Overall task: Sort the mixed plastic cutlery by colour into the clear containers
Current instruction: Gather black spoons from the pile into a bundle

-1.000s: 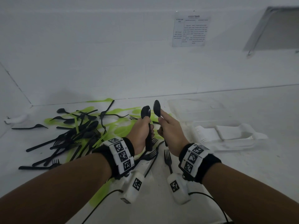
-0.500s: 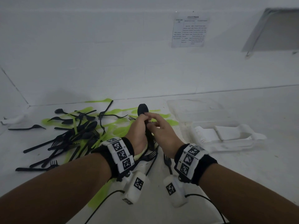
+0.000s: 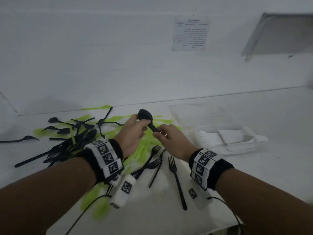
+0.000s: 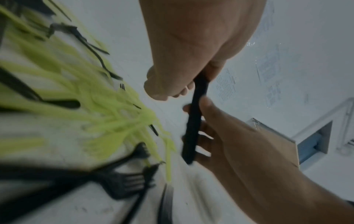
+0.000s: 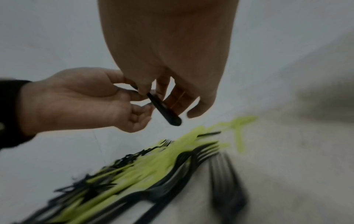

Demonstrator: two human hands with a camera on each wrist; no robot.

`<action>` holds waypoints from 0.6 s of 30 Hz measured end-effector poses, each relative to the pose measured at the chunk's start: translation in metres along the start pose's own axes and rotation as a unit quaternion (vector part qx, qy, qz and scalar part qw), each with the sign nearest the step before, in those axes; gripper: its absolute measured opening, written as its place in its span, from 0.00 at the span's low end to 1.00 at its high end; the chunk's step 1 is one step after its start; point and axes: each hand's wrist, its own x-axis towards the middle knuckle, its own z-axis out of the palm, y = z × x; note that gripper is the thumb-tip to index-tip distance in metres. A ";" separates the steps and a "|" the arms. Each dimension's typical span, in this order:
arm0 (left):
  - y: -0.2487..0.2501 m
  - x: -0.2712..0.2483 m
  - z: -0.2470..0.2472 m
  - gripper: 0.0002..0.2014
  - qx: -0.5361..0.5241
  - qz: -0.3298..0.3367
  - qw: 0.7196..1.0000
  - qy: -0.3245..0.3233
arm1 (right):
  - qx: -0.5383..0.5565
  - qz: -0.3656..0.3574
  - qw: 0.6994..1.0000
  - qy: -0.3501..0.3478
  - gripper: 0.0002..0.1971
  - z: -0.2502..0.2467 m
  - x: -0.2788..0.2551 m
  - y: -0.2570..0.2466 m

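Black spoons [image 3: 147, 119] now tilted rightward, both hands [image 3: 133, 133] pinching

Both hands, left [image 3: 133, 133] and right [image 3: 171, 141], hold black spoons [image 3: 146, 118] (stacked, blurred) above green and black cutlery [image 3: 67, 143]; container [image 3: 237, 141] right.

Light is dim and flat in all 3 views, w/ a grey-blue cast and only soft shadows on the table [image 3: 254, 184] under the cutlery [image 3: 67, 146]. Head view is fairly sharp in the centre, but the notice [image 3: 190, 33] text is unreadable and lines bend at the edges. Both wrist views are strongly blurred; the forks [image 5: 210, 151] smear into streaks, w/ dark corners.
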 end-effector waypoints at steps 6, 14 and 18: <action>0.005 0.010 -0.016 0.13 0.274 0.153 0.947 -0.070 | -0.395 -0.100 0.910 0.072 0.17 -0.052 -0.003 0.019; -0.012 0.030 0.054 0.08 0.322 0.271 0.906 -0.043 | -0.382 -0.055 0.922 0.023 0.17 -0.101 -0.016 0.044; -0.015 0.054 0.087 0.07 0.335 0.249 0.907 -0.048 | -0.348 -0.019 0.937 -0.015 0.16 -0.135 -0.007 0.074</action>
